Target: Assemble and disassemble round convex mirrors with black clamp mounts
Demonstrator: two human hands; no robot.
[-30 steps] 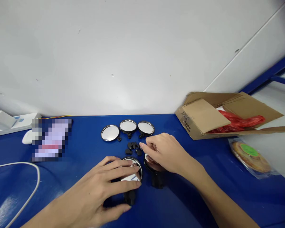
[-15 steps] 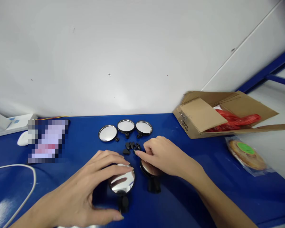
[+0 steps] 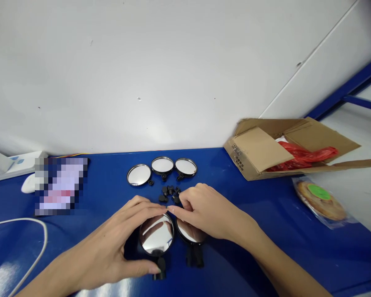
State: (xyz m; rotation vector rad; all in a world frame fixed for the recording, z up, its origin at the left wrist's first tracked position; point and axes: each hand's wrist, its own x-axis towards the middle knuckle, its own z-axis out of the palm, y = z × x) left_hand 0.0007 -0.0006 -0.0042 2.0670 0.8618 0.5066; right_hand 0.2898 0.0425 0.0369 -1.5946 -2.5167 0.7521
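Observation:
My left hand [image 3: 120, 239] spans a round black-rimmed mirror [image 3: 157, 234], thumb against its black clamp mount [image 3: 159, 268] and fingertips along the far rim. Beside it, almost rim to rim, lies a second round mirror [image 3: 188, 231] with its own black mount [image 3: 194, 255]. My right hand [image 3: 204, 210] is closed over the far side of that second mirror; its curled fingers hide part of the glass and rim. The right thumb tip meets the left fingertips. Just beyond are several small black clamp pieces [image 3: 170, 191]. Three more round mirrors [image 3: 162, 165] stand farther back.
On the right is an open cardboard box [image 3: 250, 148] with a red plastic bag [image 3: 312, 153], and a wrapped flat round item [image 3: 323, 202]. Leftward lie a blurred-out phone [image 3: 60, 185], a white mouse [image 3: 29, 183] and a white cable [image 3: 45, 237]. A white wall [image 3: 173, 74] bounds the blue table.
The second mirror has shifted left and nearer under my right hand, up close to the first. My left fingers have slid off the glass to the far rim, and my hands now meet.

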